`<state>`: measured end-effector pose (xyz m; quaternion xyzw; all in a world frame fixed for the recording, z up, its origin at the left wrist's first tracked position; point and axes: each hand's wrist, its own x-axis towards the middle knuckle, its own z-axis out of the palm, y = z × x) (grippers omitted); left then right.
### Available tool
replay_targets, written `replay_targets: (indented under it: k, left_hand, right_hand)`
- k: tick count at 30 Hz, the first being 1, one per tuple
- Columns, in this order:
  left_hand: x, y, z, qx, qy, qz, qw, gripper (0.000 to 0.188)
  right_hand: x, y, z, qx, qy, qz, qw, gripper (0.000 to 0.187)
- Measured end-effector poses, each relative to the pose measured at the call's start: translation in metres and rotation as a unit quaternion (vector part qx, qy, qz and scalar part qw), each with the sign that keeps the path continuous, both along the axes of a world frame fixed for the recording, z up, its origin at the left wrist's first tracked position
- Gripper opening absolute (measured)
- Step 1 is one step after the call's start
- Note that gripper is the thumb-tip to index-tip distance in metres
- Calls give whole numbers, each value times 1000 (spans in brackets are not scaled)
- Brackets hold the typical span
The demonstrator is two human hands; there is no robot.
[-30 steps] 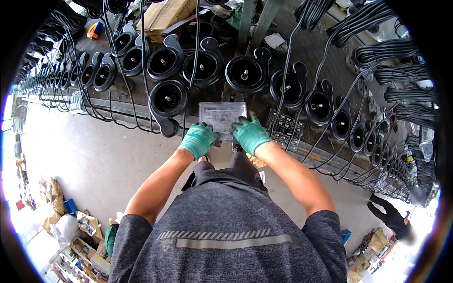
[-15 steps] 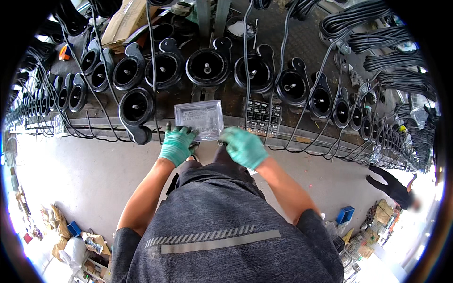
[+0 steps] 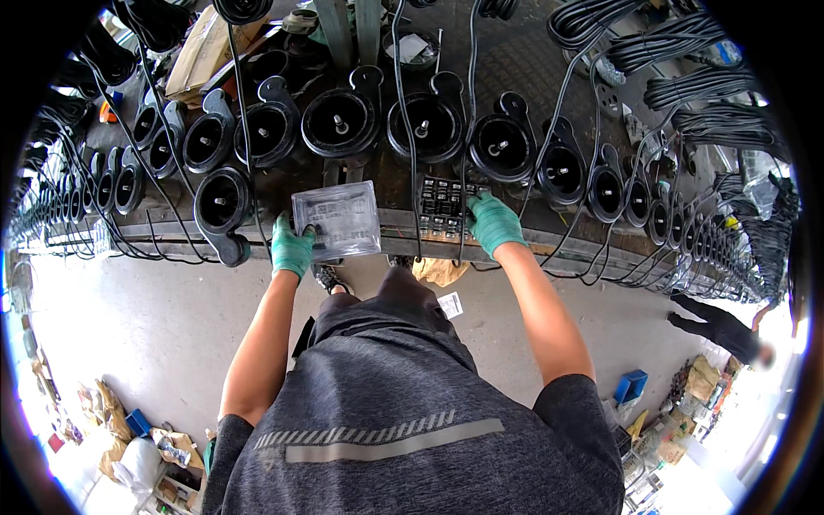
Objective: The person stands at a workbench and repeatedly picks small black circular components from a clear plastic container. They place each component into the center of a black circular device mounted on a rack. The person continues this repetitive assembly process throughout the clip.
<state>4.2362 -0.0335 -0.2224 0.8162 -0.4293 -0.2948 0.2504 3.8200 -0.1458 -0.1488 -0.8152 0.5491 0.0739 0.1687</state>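
Right grip (image 3: 495, 221) is now reaching right, off the clear box (image 3: 336, 219), fingers curling at the black parts tray (image 3: 442, 206); can't tell if it's holding. Left grip (image 3: 293, 249) is bracketing the box's near-left corner, part-spread, clamping unclear. Box is lying at the table (image 3: 395, 193) edge, near round black housings (image 3: 322, 129).

We identify the left glove (image 3: 293, 249) and right glove (image 3: 498, 225) as green with blackish tips. We note a clear, colourless plastic box (image 3: 336, 220) and small black parts (image 3: 442, 206) with silvery patches. We list black housings (image 3: 320, 130) with silvery shafts (image 3: 341, 126), and a heathered dark grey shirt (image 3: 403, 360) bearing pale diagonal stripes (image 3: 360, 429) and a solid grey band (image 3: 395, 440).
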Motion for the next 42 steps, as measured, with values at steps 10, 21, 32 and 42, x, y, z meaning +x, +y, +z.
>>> replay_targets:
  k: [10, 21, 32, 42]
  left_hand:
    - [-8, 0, -38, 41, 86, 53, 994, 91]
    - [-40, 3, 14, 27, 389, 111, 914, 58]
    - [-45, 14, -3, -20, 398, 111, 910, 46]
    - [-53, 12, 3, -4, 391, 103, 915, 49]
  right_hand:
    - [8, -11, 16, 36, 60, 71, 995, 30]
    - [7, -29, 7, 90, 87, 79, 989, 37]
    - [11, -25, 17, 66, 55, 92, 992, 44]
    - [1, -17, 0, 35, -5, 124, 992, 38]
